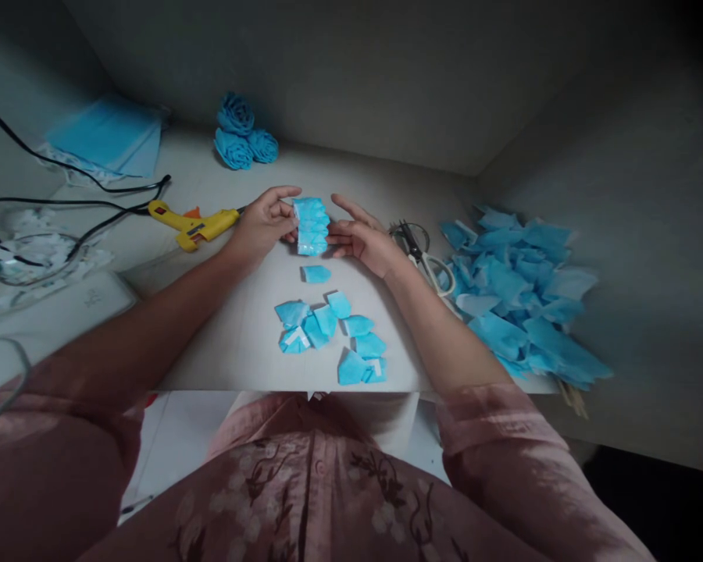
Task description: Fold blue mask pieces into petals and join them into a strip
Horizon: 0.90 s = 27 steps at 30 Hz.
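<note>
A strip of overlapping blue fabric petals [312, 226] is raised above the table, its left edge pinched by my left hand [268, 221]. On the strip's other side is my right hand [363, 238], fingers apart and close to the scalloped edge; whether a fingertip touches it I cannot tell. One loose blue petal [315, 274] lies just below the strip. Nearer to me, several more cut petals [308, 324] are scattered, some with white patches showing.
A yellow glue gun [196, 226] with a black cord lies left. Scissors [437, 273] are beside my right wrist, near a large heap of blue cut pieces [515, 281]. Three blue fabric roses [234, 136] and stacked blue masks [108, 136] sit at the back.
</note>
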Motion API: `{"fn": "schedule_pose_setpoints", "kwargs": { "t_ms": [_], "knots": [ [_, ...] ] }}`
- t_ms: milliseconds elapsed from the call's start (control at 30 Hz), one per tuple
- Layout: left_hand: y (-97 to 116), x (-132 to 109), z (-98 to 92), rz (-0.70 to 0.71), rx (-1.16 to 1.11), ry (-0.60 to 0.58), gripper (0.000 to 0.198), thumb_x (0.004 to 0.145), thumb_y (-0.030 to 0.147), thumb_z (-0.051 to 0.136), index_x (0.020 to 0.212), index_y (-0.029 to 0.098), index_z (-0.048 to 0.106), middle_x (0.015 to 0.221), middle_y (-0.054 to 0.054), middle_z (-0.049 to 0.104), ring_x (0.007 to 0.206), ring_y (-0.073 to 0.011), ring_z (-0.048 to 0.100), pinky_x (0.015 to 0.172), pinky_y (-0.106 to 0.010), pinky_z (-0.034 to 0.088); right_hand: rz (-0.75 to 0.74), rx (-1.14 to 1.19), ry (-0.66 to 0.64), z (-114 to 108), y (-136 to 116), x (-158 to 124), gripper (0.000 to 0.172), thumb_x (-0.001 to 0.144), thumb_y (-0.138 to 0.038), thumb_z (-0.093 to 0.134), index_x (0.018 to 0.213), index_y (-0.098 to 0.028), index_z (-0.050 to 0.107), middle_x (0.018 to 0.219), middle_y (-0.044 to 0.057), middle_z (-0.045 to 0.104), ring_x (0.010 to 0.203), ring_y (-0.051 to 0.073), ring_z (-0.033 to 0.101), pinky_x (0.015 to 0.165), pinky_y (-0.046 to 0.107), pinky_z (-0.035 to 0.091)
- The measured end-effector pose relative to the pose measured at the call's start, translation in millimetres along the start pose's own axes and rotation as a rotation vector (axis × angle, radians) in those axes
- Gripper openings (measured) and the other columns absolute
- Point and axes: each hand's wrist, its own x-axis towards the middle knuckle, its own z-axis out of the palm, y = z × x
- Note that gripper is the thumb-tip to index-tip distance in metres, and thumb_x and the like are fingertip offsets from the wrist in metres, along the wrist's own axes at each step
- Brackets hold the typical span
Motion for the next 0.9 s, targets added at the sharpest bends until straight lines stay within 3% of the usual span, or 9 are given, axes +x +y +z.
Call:
{"fn": "schedule_pose_setpoints", "kwargs": {
  "t_ms": [100, 267, 367, 500, 567, 733, 900],
  "knots": [
    [10.3, 8.9, 5.6, 0.034, 0.056, 0.078, 0.044, 0.089, -0.002, 0.066, 0.129, 0.019, 0.065, 0.084, 0.004, 0.063, 0.070, -0.0113, 0.063, 0.070, -0.026, 0.050, -0.044, -0.019, 0.036, 0.1, 0.0, 0.2, 0.079, 0.088, -0.033, 0.072, 0.163, -0.029, 0.047, 0.110, 0.004, 0.083, 0.091, 0.017, 0.080, 0.067, 0.026, 0.067],
    [34.6, 45.3, 14.9, 0.186, 0.176, 0.184, 0.039, 0.093, -0.003, 0.065, 0.125, 0.019, 0.068, 0.093, 0.001, 0.066, 0.087, -0.0125, 0.069, 0.072, -0.022, 0.053, -0.136, -0.065, 0.211, -10.8, 0.3, 5.4, 0.072, 0.092, -0.036, 0.067, 0.160, -0.029, 0.047, 0.116, 0.005, 0.082, 0.098, 0.017, 0.079, 0.072, 0.026, 0.067],
    [34.1, 61.7, 17.2, 0.077, 0.197, 0.204, 0.042, 0.095, 0.000, 0.062, 0.130, 0.024, 0.066, 0.094, 0.000, 0.068, 0.086, -0.0147, 0.073, 0.067, -0.022, 0.053, -0.130, -0.130, 0.261, -16.1, -0.3, 6.4, 0.059, 0.092, -0.038, 0.067, 0.149, -0.026, 0.057, 0.109, 0.005, 0.081, 0.094, 0.016, 0.077, 0.069, 0.024, 0.064],
    [16.3, 63.1, 14.7, -0.290, 0.105, 0.136, 0.052, 0.102, 0.006, 0.056, 0.153, 0.015, 0.049, 0.089, -0.003, 0.067, 0.080, -0.0184, 0.075, 0.070, -0.026, 0.056, -0.172, -0.214, 0.125, -11.9, 0.7, 2.6, 0.040, 0.093, -0.045, 0.069, 0.127, -0.024, 0.068, 0.100, 0.005, 0.079, 0.086, 0.016, 0.073, 0.063, 0.023, 0.056],
    [9.3, 58.6, 11.9, -0.345, 0.074, 0.133, 0.056, 0.104, 0.010, 0.057, 0.158, 0.011, 0.041, 0.094, -0.006, 0.069, 0.081, -0.0189, 0.075, 0.076, -0.028, 0.058, -0.202, -0.257, 0.031, -7.4, 2.6, 1.2, 0.040, 0.092, -0.051, 0.072, 0.121, -0.024, 0.071, 0.095, 0.005, 0.077, 0.082, 0.016, 0.070, 0.061, 0.024, 0.053],
    [2.6, 41.5, 5.1, -0.126, 0.196, 0.222, 0.053, 0.097, 0.004, 0.057, 0.150, 0.013, 0.052, 0.117, -0.011, 0.068, 0.075, -0.0132, 0.062, 0.068, -0.025, 0.054, -0.220, -0.398, -0.090, -2.4, 5.4, 0.3, 0.044, 0.090, -0.060, 0.073, 0.110, -0.021, 0.074, 0.080, 0.002, 0.069, 0.066, 0.013, 0.056, 0.059, 0.026, 0.044],
    [-12.4, 21.1, -4.4, -0.022, 0.196, 0.191, 0.042, 0.085, 0.004, 0.059, 0.123, 0.018, 0.068, 0.103, -0.004, 0.066, 0.074, -0.0119, 0.060, 0.061, -0.020, 0.053, -0.247, -0.623, -0.167, 0.3, 3.2, -4.3, 0.038, 0.092, -0.054, 0.066, 0.101, -0.018, 0.075, 0.071, 0.000, 0.062, 0.066, 0.014, 0.052, 0.064, 0.027, 0.040]
  ]
}}
